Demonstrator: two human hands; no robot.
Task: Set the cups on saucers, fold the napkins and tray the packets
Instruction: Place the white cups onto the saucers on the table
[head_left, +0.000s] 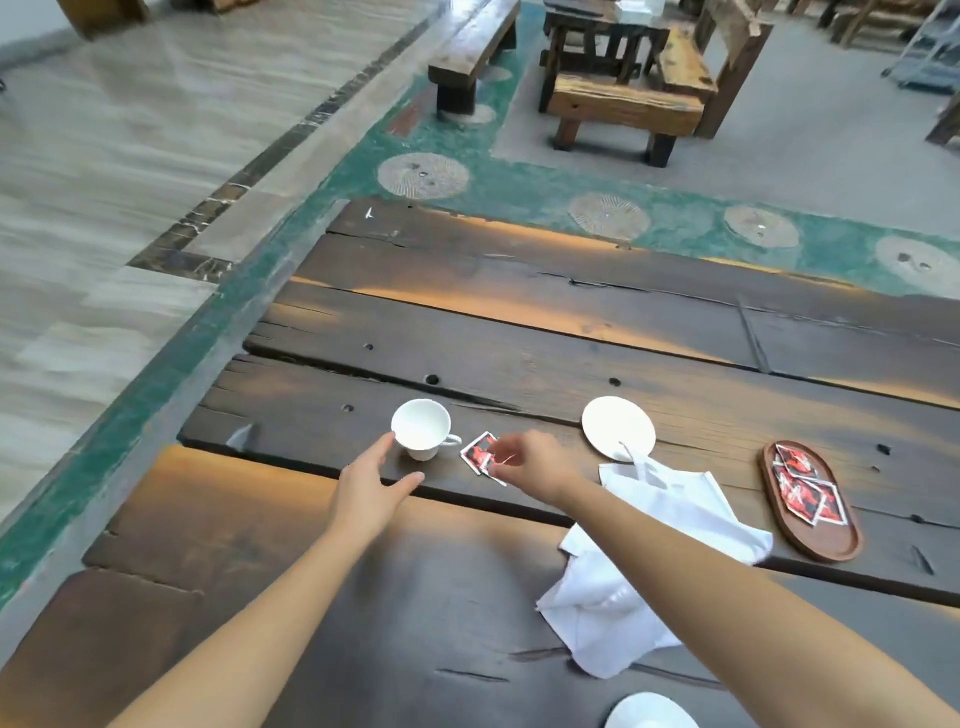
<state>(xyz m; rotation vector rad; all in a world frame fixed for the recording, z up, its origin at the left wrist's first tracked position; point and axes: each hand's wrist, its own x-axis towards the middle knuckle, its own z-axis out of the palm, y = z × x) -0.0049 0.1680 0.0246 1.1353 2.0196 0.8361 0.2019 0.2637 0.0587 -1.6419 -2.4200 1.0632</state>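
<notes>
A white cup stands upright on the dark wooden table. My left hand is open just left of the cup, its fingertips at the cup's side. Red-and-white packets lie right of the cup, and my right hand pinches their edge. An empty white saucer sits farther right. Crumpled white napkins lie near the saucer. An oval wooden tray at the right holds several packets. Another white saucer shows at the bottom edge.
The table's left edge drops to a green and grey floor. Wooden benches and another table stand beyond the far edge.
</notes>
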